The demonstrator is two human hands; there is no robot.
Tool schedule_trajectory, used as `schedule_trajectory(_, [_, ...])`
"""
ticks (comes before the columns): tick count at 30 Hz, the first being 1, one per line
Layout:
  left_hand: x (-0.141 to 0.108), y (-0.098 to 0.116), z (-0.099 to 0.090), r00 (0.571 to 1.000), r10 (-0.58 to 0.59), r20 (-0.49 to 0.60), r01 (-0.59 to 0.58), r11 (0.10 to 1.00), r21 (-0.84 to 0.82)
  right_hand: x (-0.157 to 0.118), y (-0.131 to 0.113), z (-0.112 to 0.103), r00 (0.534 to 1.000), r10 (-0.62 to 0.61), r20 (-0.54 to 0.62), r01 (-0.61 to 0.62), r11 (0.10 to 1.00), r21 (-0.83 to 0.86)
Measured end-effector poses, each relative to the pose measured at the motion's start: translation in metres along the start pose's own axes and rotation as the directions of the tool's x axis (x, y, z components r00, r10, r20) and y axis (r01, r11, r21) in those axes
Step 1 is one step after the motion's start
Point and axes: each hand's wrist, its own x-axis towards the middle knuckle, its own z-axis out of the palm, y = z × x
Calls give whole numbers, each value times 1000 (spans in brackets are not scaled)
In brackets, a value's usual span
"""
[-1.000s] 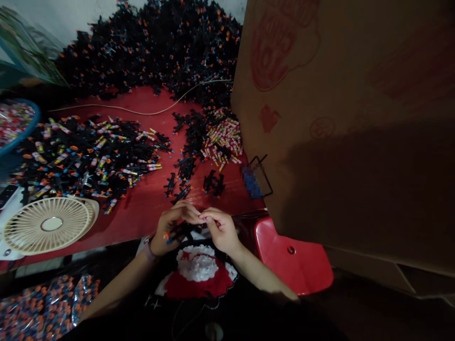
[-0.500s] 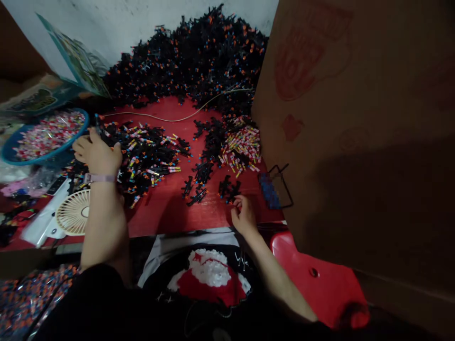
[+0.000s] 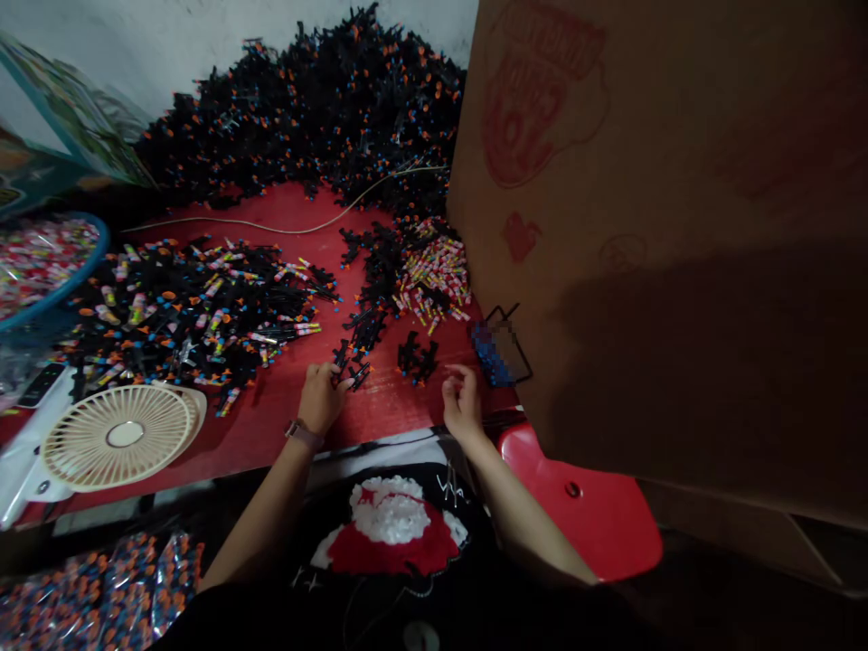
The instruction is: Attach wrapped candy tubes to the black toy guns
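Note:
My left hand [image 3: 322, 398], with a watch on its wrist, is at the near edge of some small black toy guns [image 3: 361, 372] on the red table. Its thumb and fingers close on one of these toy guns, partly hidden by the fingertips. My right hand [image 3: 462, 404] rests at the table's front with fingers loosely curled and apart, nothing visible in them. Just left of it lies a small cluster of black toy guns [image 3: 416, 358] with orange and blue tips. Further back is a heap of toy guns with colourful candy tubes [image 3: 438, 271].
A large mixed pile [image 3: 203, 303] of toy guns and tubes covers the left. A cream fan [image 3: 126, 434] and blue basin [image 3: 101, 240] stand beyond it. A huge black pile [image 3: 305, 117] fills the back. A cardboard box [image 3: 576, 226] walls the right, beside a red stool [image 3: 583, 515].
My left hand has come from beside the basin at the left to the toy guns in the middle front. My right hand stays near the front edge. The view has shifted slightly right.

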Motion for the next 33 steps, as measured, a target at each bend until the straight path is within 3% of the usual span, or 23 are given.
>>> schedule_trajectory(4, [-1, -11, -12, 999, 26, -35, -28, 997, -71, 3, -14, 8, 996, -4, 93, 3, 1000, 7])
schedule_trajectory(10, [8, -14, -23, 993, -112, 22, 114, 975, -192, -6, -33, 14, 984, -1, 176, -1, 1000, 12])
schedule_trajectory(12, [9, -10, -27, 998, -50, 36, 55, 981, -188, -9, -38, 12, 979, -30, 202, 22, 999, 41])
schedule_trajectory(16, [-7, 14, -38, 981, 190, -32, -191, 938, -290, -15, -53, 6, 957, -17, 288, -17, 993, 117])
schedule_trajectory(21, [-47, 62, -45, 880, 434, 191, -315, 837, -448, -20, -81, -3, 905, 58, 422, -161, 964, 212])
schedule_trajectory(26, [-57, 78, -44, 793, 608, 36, -578, 769, -272, -19, -106, -15, 869, 18, 495, -103, 984, 145])
schedule_trajectory(29, [-55, 74, -46, 698, 715, -46, -713, 686, -147, -19, -113, -19, 857, 8, 515, -82, 989, 122])
schedule_trajectory(31, [-55, 72, -47, 649, 758, -68, -760, 643, -87, -19, -115, -20, 851, 0, 525, -72, 990, 118])
schedule_trajectory(33, [-56, 71, -48, 639, 766, -64, -769, 637, -50, -20, -115, -20, 845, -16, 535, -51, 993, 110])
